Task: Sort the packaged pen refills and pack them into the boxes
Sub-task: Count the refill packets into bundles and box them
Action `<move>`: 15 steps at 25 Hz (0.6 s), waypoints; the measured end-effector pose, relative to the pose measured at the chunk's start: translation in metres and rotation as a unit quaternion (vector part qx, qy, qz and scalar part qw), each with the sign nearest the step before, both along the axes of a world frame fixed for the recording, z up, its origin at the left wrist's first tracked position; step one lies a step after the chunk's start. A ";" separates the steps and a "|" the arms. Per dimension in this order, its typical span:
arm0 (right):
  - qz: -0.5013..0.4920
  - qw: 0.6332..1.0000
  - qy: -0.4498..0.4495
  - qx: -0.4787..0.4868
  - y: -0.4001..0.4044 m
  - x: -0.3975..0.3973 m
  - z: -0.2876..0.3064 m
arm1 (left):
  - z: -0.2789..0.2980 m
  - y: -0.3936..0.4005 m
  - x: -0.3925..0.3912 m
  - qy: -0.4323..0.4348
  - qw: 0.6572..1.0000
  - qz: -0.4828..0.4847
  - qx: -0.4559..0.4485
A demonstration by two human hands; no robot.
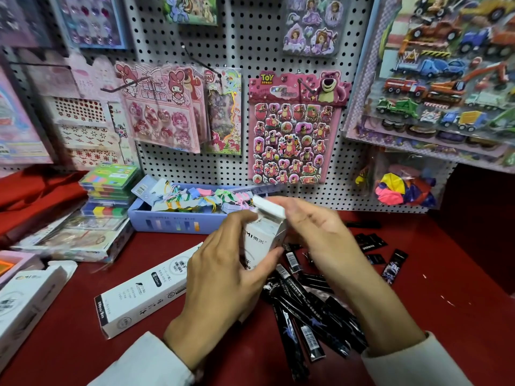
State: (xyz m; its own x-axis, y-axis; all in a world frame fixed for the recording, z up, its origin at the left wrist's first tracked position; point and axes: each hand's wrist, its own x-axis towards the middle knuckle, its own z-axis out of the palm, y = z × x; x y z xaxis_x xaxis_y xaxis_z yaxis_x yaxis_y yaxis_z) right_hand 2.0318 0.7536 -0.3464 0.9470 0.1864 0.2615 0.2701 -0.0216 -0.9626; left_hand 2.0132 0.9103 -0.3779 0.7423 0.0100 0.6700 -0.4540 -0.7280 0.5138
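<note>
My left hand point(223, 277) grips a white refill box point(263, 235) held upright above the red table, fingers and thumb wrapped round its body. My right hand point(315, 232) holds the box's top end, fingers curled over the flap point(269, 208). Several black packaged pen refills point(309, 310) lie in a loose pile on the table under and right of my hands. A few short black packets point(370, 242) lie further back right. A second white box point(145, 291) lies flat at left of my hands. A third white box point(25, 305) lies at the left edge.
A blue tray point(178, 221) of pastel items stands behind the hands. Stacked colourful stationery packs point(108, 188) sit at the back left. A pegboard point(250, 45) with hanging sticker sheets rises behind. A bag of balloons point(404, 188) hangs at right.
</note>
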 end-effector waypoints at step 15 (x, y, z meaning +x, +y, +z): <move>-0.001 0.990 -0.100 -0.103 0.017 -0.002 -0.014 | 0.000 -0.002 -0.004 0.030 0.999 -0.020 -0.004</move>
